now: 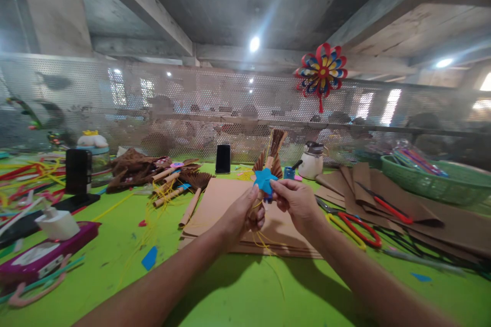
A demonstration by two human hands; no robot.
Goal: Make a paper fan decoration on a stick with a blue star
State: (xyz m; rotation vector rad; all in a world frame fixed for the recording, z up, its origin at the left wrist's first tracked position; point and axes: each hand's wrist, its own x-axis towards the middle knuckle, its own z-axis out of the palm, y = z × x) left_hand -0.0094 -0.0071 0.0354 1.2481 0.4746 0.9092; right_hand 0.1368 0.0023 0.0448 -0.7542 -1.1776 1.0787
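In the head view, a blue paper star (263, 182) is held upright over the middle of the table, in front of a brown pleated-paper craft (276, 144) with a bundled, brush-like top. My left hand (245, 212) is closed around the craft's lower part, its thumb at the star's left edge. Thumb and fingers of my right hand (299, 203) pinch the star's right edge. Thin yellow strings (264, 244) hang below my left hand. Beneath both hands lies a stack of brown paper sheets (215, 199). Whether the star is fixed to the craft, I cannot tell.
Red-and-yellow-handled scissors (356, 227) and a red-handled tool (391, 209) lie right, by brown paper and a green basket (460, 184). Finished-looking paper rolls (169, 196) lie left. A phone (223, 159), a jug (311, 160) and a blue jar (289, 172) stand behind; a purple power strip (49, 255) is nearer left.
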